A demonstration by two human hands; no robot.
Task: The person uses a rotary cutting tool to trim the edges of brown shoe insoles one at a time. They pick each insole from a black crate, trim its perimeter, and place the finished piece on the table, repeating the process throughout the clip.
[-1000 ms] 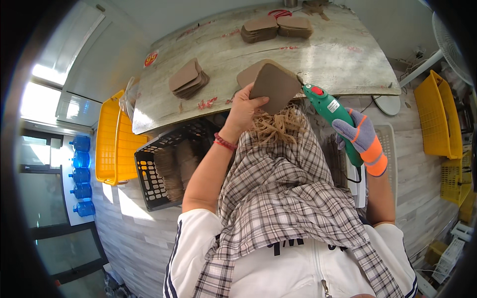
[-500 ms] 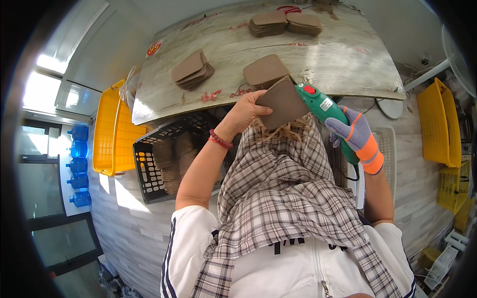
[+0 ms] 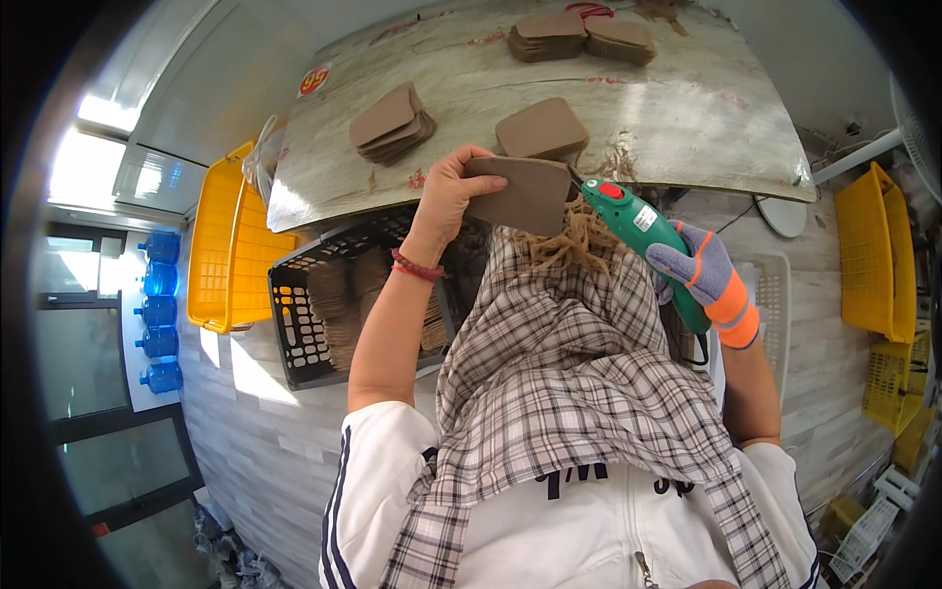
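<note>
**Trimming tool meets the edge of a brown pad**

The bare left hand (image 3: 453, 199) is up over the lap, fingers and thumb closed around a flat brown fibrous pad with rounded corners (image 3: 523, 193), held just in front of the near edge of the grey marbled worktop (image 3: 687, 108). The gloved right hand (image 3: 708, 283), in a purple and orange work glove, is wrapped tight around the grip of a green handheld electric cutter with a red button (image 3: 643, 233), and its nose sits right at the pad's right edge. Touching or just beside it? Too close to call from here.

A tangle of pale loose fibre strands (image 3: 569, 245) hangs below the pad onto the checked cloth (image 3: 569, 373) draped over the lap, so this looks like the trimming step, one edge being cleaned up.

On the worktop lie more stacks of the same brown pads (image 3: 392, 123), one just behind the held piece. A black slotted plastic crate (image 3: 324, 304) stands to the left with brown pieces inside, a yellow plastic basket (image 3: 221, 236) beyond it.

Judging by the grip, the next move calls for a steady left hand, turning the pad so a fresh edge meets the cutter, with fingers kept well apart from the nose.
</note>
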